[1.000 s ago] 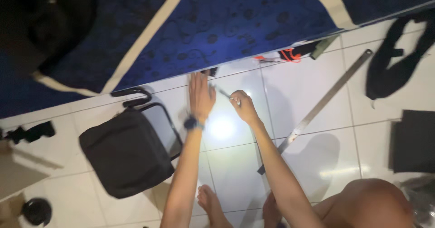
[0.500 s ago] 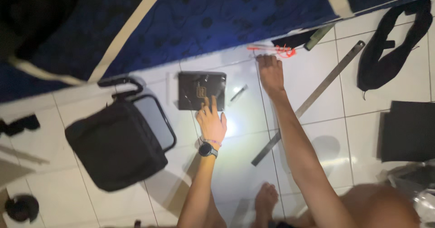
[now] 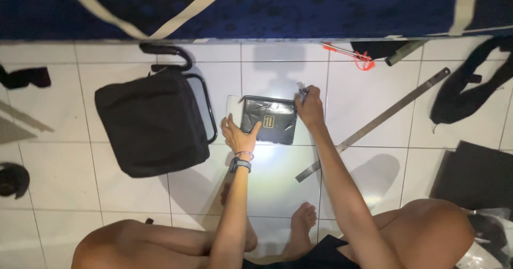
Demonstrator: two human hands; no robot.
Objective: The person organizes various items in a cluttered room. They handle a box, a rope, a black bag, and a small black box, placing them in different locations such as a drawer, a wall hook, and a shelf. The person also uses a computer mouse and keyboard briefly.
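- A person seated on a white tiled floor (image 3: pixel 133 194) works over a small black pouch (image 3: pixel 269 121) lying flat near the centre.
- The left hand (image 3: pixel 239 136) rests open on the pouch's near-left edge.
- The right hand (image 3: pixel 310 106) pinches a small slim object (image 3: pixel 302 91) at the pouch's far-right corner.
- A black bag (image 3: pixel 152 122) sits left; a long metal ruler (image 3: pixel 374 123) lies right.

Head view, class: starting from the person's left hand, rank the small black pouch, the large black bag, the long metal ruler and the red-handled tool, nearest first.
From the left hand:
1. Small black pouch: touched, just right of the hand.
2. Large black bag: to the left.
3. Long metal ruler: to the right, lying diagonally.
4. Red-handled tool: upper right, by the blue cloth's edge.
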